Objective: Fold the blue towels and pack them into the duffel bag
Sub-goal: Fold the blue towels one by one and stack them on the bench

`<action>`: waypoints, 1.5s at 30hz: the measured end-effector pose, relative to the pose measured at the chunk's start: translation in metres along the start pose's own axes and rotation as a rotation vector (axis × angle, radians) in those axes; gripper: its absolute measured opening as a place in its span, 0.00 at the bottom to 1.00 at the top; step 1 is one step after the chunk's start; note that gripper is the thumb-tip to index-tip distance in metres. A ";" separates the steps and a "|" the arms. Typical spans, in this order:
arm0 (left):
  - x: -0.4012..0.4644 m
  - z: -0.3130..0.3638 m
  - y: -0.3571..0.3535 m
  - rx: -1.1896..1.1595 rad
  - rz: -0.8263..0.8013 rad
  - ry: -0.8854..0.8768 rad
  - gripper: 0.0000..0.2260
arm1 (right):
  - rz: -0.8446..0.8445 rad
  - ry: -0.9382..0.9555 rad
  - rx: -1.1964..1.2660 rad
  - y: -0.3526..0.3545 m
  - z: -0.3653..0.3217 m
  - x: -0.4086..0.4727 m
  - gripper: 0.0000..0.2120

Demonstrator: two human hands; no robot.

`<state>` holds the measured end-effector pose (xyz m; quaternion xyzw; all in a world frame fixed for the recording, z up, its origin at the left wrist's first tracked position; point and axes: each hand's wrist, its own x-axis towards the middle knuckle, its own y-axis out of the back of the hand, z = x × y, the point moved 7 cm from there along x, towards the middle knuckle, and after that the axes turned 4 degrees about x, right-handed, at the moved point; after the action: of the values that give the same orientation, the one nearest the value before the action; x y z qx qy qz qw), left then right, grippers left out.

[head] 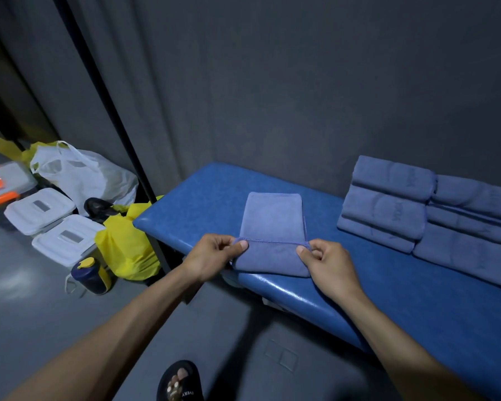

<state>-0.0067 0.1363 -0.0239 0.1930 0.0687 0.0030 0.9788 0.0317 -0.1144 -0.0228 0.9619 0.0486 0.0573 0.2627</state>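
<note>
From up here I have both hands on the one soft blue-grey terry towel (272, 227) lying on the glossy blue padded bench (203, 195). My left hand (211, 256) pinches its near-left corner between thumb and curled fingers (241, 245), and my right hand (327, 266) pinches the near-right corner the same way — each closed down to a tight pinch on cloth, nothing else in them. The near end is already doubled over, so the stitched hem runs straight across from one pinch to the other.

What the next move turns on, as I judge it: the towel's long axis runs directly away from my fingers toward the wall, with the free far end well beyond both pinches. Both hands sit level on the hem, neither nearer the far end, so I'd carry the fold forward evenly.

Counting: one towel in hand, and off to the right of my right fingers, well apart, a stack of folded blue-grey towels (428, 215) — about eight bundles in two rows, though the right edge is cut off and I can't be sure. I see no duffel bag in view. On the floor left of my left fingers: two white lidded plastic boxes (55, 224), one white plastic carrier bag (84, 172), one yellow plastic bag (125, 247), and one dark bottle with a yellow cap (88, 276).
</note>
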 end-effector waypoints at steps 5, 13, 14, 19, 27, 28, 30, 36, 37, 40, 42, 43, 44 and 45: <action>0.009 -0.007 0.002 0.072 0.072 0.085 0.21 | -0.020 -0.124 -0.069 -0.001 0.005 0.013 0.15; 0.014 -0.008 0.004 0.142 0.081 0.120 0.16 | -0.064 -0.217 0.002 -0.001 0.009 0.017 0.11; 0.014 -0.007 0.005 0.129 0.072 0.125 0.16 | -0.075 -0.231 0.040 0.000 0.008 0.016 0.10; 0.014 -0.007 0.005 0.168 0.098 0.126 0.14 | -0.065 -0.240 0.025 0.001 0.007 0.014 0.09; 0.009 -0.003 0.007 0.264 0.162 0.085 0.09 | -0.041 -0.192 -0.039 0.003 0.001 0.011 0.05; 0.008 -0.002 0.008 0.276 0.174 0.066 0.09 | -0.035 -0.185 -0.048 0.003 0.001 0.010 0.04; 0.005 0.006 0.008 0.347 0.210 -0.023 0.10 | -0.022 -0.161 -0.073 0.002 0.001 0.009 0.04; -0.006 0.031 0.003 0.707 0.235 -0.546 0.06 | -0.016 -0.014 -0.208 -0.002 -0.006 0.007 0.06; -0.008 0.031 -0.001 0.752 0.223 -0.602 0.05 | -0.008 0.003 -0.212 -0.002 -0.007 0.006 0.07; -0.012 0.030 -0.005 0.837 0.225 -0.685 0.04 | 0.023 0.097 -0.244 -0.004 -0.012 0.003 0.08; -0.012 0.027 -0.005 0.870 0.195 -0.680 0.07 | 0.062 0.244 -0.295 -0.005 -0.021 0.000 0.08; -0.012 0.026 -0.006 0.881 0.167 -0.672 0.09 | 0.069 0.342 -0.336 -0.006 -0.025 -0.002 0.09; -0.012 0.025 -0.005 0.885 0.138 -0.666 0.10 | 0.067 0.449 -0.386 -0.007 -0.030 -0.004 0.09; -0.012 0.024 -0.005 0.884 0.106 -0.661 0.12 | 0.063 0.550 -0.440 -0.008 -0.033 -0.007 0.10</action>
<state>-0.0155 0.1226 -0.0025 0.5793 -0.2574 -0.0376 0.7725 0.0202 -0.0918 0.0011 0.8319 0.0745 0.3314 0.4387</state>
